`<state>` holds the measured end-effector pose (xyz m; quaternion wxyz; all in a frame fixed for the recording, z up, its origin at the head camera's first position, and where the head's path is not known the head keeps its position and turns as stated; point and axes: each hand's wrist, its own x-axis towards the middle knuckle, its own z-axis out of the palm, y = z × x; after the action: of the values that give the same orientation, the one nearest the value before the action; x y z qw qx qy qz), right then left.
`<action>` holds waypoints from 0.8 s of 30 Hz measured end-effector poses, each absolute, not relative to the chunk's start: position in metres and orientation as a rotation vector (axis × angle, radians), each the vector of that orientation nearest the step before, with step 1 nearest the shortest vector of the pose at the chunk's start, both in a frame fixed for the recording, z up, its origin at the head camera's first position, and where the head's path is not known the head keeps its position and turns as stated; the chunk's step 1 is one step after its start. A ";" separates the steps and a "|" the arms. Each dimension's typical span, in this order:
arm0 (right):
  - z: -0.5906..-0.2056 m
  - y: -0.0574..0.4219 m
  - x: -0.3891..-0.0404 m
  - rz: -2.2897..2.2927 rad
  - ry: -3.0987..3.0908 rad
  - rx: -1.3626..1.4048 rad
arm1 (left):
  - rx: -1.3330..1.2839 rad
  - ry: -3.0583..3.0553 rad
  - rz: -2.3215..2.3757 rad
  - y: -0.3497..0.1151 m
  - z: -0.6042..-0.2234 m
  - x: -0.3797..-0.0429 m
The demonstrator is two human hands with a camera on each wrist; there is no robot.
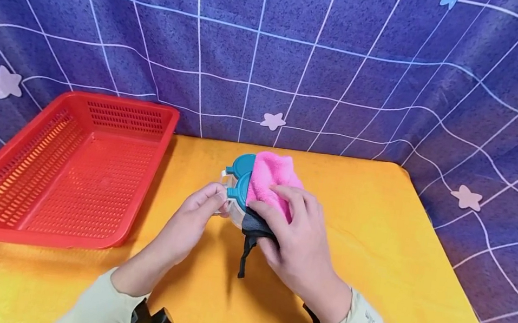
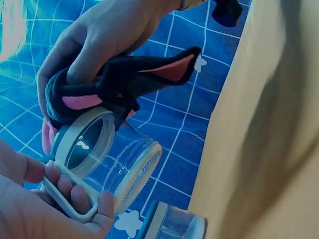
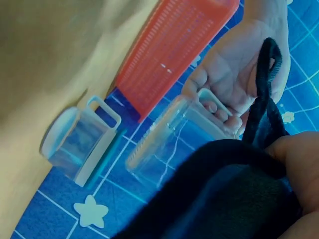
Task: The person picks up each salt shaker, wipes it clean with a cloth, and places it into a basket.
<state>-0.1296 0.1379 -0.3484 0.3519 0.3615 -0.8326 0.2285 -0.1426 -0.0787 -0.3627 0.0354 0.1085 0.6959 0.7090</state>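
My left hand (image 1: pixel 195 213) curls its fingers through the pale handle of a clear jar (image 2: pixel 124 159) with a teal lid (image 1: pixel 243 191), holding it tilted. With my right hand (image 1: pixel 301 232) I grip a pink cloth (image 1: pixel 271 177) that has a dark grey side, black edging and a black loop (image 1: pixel 247 252). The cloth lies against the lid and covers its right part. A second clear jar (image 3: pixel 82 142) of the same kind, with a teal lid and pale handle, stands on the table just behind the held one.
A red perforated basket (image 1: pixel 141 195) stands on the left of the orange-yellow table (image 1: pixel 378 226). A blue curtain (image 1: pixel 234 54) with white grid lines and stars hangs along the back and right. Black wrist gear (image 1: pixel 151 322) sits under my left sleeve.
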 end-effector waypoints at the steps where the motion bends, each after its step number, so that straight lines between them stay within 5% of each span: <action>1: -0.348 0.137 -0.128 0.593 -2.142 0.942 | 0.323 2.142 2.184 -0.079 -0.362 -0.142; 24: -0.362 0.149 -0.136 1.441 -1.986 0.767 | 0.314 1.968 2.349 -0.083 -0.347 -0.131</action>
<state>-0.1362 0.1486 -0.3622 0.2815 0.2863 -0.7412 0.5380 -0.1307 -0.0828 -0.3465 0.0304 0.1018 0.6385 0.7622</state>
